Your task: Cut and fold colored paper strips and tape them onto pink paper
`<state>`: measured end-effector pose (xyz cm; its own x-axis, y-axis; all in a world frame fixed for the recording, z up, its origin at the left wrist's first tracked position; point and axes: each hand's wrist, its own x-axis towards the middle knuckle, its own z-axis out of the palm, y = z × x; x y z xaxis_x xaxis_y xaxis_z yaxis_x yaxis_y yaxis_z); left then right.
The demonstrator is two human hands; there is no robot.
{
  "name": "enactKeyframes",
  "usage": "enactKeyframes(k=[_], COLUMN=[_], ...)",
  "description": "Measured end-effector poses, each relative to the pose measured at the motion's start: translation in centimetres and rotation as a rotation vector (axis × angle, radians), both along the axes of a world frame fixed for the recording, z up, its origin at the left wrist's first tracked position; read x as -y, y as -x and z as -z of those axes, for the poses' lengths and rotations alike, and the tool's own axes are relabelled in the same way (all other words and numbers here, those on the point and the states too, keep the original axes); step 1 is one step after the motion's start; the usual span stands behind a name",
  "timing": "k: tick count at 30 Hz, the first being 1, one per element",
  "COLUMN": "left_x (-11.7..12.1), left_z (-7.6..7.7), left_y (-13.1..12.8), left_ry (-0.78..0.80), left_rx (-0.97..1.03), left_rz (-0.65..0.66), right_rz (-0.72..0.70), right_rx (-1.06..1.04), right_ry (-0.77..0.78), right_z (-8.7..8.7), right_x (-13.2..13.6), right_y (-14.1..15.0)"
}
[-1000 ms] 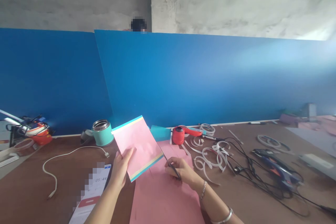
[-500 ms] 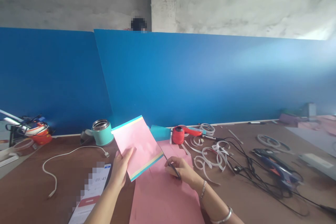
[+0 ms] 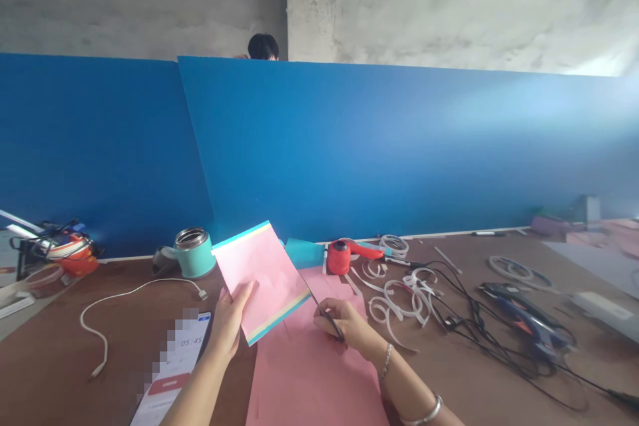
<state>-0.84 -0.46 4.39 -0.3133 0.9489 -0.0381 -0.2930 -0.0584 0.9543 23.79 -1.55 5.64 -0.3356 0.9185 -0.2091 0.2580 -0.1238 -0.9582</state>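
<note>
My left hand (image 3: 230,321) grips the left edge of a pink paper piece (image 3: 264,273), thumb on top. Along its upper and lower ends run blue and cream strips. The piece is raised and tilted above a larger pink sheet (image 3: 314,379) on the table. My right hand (image 3: 344,325) is closed around dark scissors (image 3: 328,321), whose thin blades reach the piece's right edge. Part of the scissors is hidden by my fingers. Behind the piece lies a teal sheet (image 3: 304,254), partly covered.
Left are a phone (image 3: 172,373), a white cable (image 3: 107,296) and a teal mug (image 3: 194,254). A red tool (image 3: 340,257), curled white strips (image 3: 407,299) and black cables (image 3: 474,319) lie right. A blue partition (image 3: 349,153) stands behind; a person's head (image 3: 263,46) shows above it.
Hardly anything differs. Both hands, the pink piece and the scissors keep nearly the same place.
</note>
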Motion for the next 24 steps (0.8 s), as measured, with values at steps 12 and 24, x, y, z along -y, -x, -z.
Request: enactKeyframes(k=[12,24], left_x=[0.0,0.5], left_z=[-0.2,-1.3], left_y=[-0.1,-0.2], left_ry=[0.008,0.074], left_rx=[0.014,0.011], left_rz=[-0.010,0.080], right_rz=[0.013,0.160], right_rx=[0.079,-0.116], right_ry=[-0.019,-0.046], right_z=[0.1,0.8], right_x=[-0.2,-0.7], right_y=[-0.2,-0.6])
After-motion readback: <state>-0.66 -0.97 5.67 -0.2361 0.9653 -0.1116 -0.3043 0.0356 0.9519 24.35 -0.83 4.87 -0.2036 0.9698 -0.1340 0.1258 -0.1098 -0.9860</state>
